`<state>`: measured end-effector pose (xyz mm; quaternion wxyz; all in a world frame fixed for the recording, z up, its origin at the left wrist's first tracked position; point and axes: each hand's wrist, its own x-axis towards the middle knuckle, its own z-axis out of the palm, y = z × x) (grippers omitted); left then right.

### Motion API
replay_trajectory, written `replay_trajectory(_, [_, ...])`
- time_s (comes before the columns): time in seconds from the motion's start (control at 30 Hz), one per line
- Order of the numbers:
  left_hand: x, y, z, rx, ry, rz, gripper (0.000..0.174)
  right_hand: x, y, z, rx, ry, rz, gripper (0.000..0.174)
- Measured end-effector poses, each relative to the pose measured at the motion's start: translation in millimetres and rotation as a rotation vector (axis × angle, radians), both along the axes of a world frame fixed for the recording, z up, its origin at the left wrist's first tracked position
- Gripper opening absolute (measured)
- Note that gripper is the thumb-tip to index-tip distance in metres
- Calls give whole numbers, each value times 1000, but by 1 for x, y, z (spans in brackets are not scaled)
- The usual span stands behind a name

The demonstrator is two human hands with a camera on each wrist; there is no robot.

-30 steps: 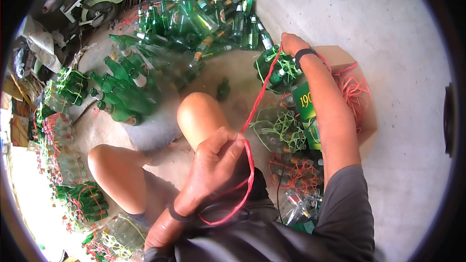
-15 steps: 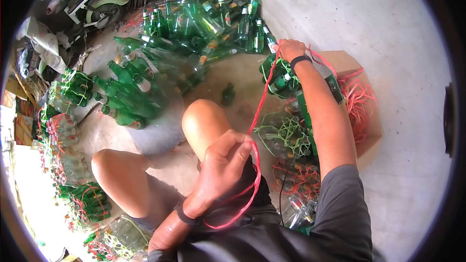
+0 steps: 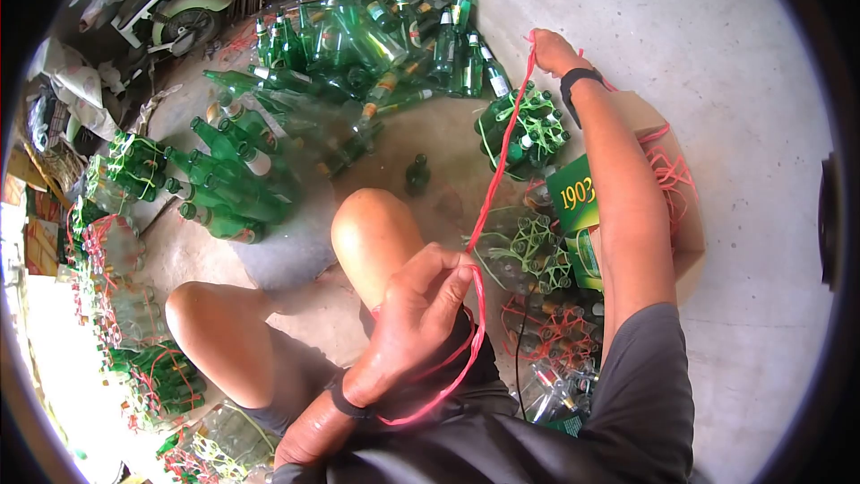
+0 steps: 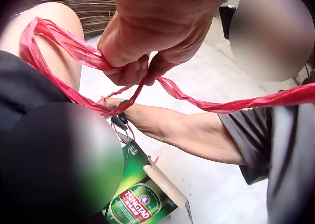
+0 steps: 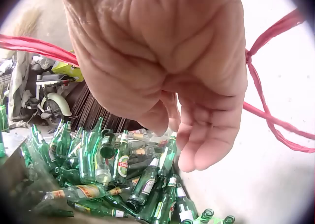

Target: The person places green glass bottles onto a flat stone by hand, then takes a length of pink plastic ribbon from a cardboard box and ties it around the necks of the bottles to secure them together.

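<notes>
A red plastic string (image 3: 502, 161) runs taut between the two hands in the head view. My left hand (image 3: 417, 318) pinches it between thumb and fingers above the lap, and a loop hangs below. The left wrist view shows that hand (image 4: 152, 42) close up, with the string (image 4: 211, 105) twisted at the pinch. Farther out, at the upper right, my right hand (image 3: 557, 54) grips the string's other stretch. In the right wrist view the fingers of the right hand (image 5: 162, 61) curl inward, and a knot shows in the string (image 5: 249, 59) beside the palm.
A cardboard box (image 3: 690, 260) with red string inside stands under the right forearm, beside a green beer carton (image 3: 578, 193). Loose green bottles (image 3: 349, 36) pile up ahead. Upright bottles (image 3: 233, 179) stand left of the knees. Bundles tied with string (image 3: 524, 130) lie on both sides.
The right hand moves away, up and to the right, lengthening the string between the hands. The left hand keeps its pinch, shifting only slightly.
</notes>
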<state>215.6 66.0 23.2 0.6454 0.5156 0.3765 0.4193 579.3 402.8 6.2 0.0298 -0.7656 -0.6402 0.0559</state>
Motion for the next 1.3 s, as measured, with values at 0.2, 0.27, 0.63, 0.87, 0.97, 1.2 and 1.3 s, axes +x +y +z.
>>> replay_trajectory(0.2, [-1,1,1,80,2,-22,11,42,-10,44,99,402,-140,20])
replay_trajectory(0.27, [-1,-1,3,70,-5,-13,11,67,-16,64,62,381,-182,20])
replay_trajectory(0.63, [0,-6,3,168,7,-40,8,171,-93,107,216,549,-397,19])
replay_trajectory(0.87, [6,-13,3,146,16,-66,8,183,-123,103,203,489,-507,21])
replay_trajectory(0.97, [7,-14,4,145,34,-68,7,181,-129,99,377,593,-453,23])
replay_trajectory(1.2, [10,-14,7,203,68,-71,7,189,-128,86,325,761,-633,20])
replay_trajectory(1.3, [11,-15,8,166,61,-80,7,228,-111,72,282,1033,-567,22])
